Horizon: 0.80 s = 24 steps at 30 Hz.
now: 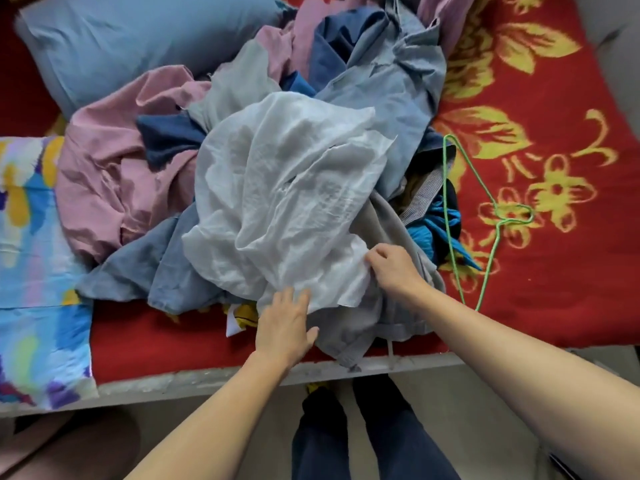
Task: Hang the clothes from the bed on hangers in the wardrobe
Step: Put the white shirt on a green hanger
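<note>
A bed (554, 265) covered by a red blanket with yellow woven flowers was shown, and a crumpled pile of clothes (114, 174) in pink, blue and grey cloth was heaped on it. A thin, creased white garment (287, 188) was draped on top. A green wire hanger (498, 222) was laid at the pile's right edge. The garment's lower hem was touched by the left hand (285, 323), fingers straight and slightly spread. Its edge was pinched by the right hand (393, 268).

Crumpled white garment (287, 188) tops the clothes pile, green hanger (485, 216) beside
</note>
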Tool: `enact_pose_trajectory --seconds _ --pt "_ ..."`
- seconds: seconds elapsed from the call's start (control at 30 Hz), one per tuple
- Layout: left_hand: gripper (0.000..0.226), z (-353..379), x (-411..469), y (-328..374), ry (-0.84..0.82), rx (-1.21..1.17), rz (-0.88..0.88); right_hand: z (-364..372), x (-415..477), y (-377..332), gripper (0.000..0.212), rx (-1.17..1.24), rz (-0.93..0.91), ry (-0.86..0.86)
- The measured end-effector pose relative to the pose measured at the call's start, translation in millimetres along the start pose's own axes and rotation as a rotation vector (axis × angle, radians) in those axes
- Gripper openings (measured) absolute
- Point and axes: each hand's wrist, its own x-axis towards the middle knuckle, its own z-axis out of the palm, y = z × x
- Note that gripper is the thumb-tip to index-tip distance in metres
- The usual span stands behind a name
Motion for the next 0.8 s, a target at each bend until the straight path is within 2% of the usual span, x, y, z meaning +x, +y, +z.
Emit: enact_pose_trajectory --seconds 0.07,0.13,0.17,0.2,0.27,0.33,0.4,0.47,0.5,0.57,0.6,0.67,0.73,0.77,0.8 --pt "0.065 -10.1 20.1 11.2 0.023 0.018 -0.020 -34.3 5.6 -30.9 0.026 0.375 0.040 0.048" --pt "0.034 -28.1 44.0 22.2 0.130 -0.068 -0.045 -75.3 14.9 -58.6 0.032 0.606 0.092 0.096" --pt "0.018 -41.2 56.1 27.0 0.198 -0.170 -0.064 -95.0 21.8 -68.6 0.033 0.670 0.092 0.120" --pt "0.012 -56.1 69.6 29.9 0.262 -0.289 -0.093 -112.4 29.8 -75.6 0.031 0.726 0.086 0.140" --pt "0.015 -90.9 99.2 29.4 0.407 -0.448 -0.168 -139.9 50.8 -78.5 0.024 0.794 0.099 0.181" --pt "0.015 -123.9 127.5 21.7 0.524 -0.473 -0.243 -152.8 72.9 -71.9 0.015 0.754 0.153 0.220" --pt "0.022 -145.9 150.1 10.5 0.574 -0.510 -0.345 -150.1 91.9 -59.5 0.009 0.665 0.200 0.189" --pt "0.022 -152.4 161.4 3.6 0.626 -0.531 -0.442 -137.0 105.4 -45.4 0.018 0.522 0.168 0.108" --pt "0.017 -149.9 162.7 5.0 0.664 -0.521 -0.443 -129.9 111.0 -36.1 0.030 0.385 0.096 0.098" --pt "0.006 -133.6 158.4 19.5 0.689 -0.507 -0.298 -120.1 113.2 -21.8 0.050 -0.015 -0.145 0.129" --pt "0.010 -119.7 153.5 31.8 0.642 -0.503 -0.183 -116.7 111.6 -17.1 0.058 -0.196 -0.271 0.135" --pt "0.028 -82.6 142.0 56.8 0.446 -0.412 0.010 -112.0 111.2 -4.7 0.068 -0.468 -0.456 0.076" --pt "0.062 -44.8 139.2 73.2 0.280 -0.158 0.037 -104.9 113.5 6.9 0.072 -0.725 -0.510 -0.054" --pt "0.072 -30.6 140.2 78.2 0.233 -0.082 0.003 -101.0 117.5 14.6 0.071 -0.848 -0.521 -0.085" --pt "0.069 -21.3 142.4 81.9 0.236 -0.058 -0.032 -98.1 120.2 19.2 0.068 -0.925 -0.544 -0.078"
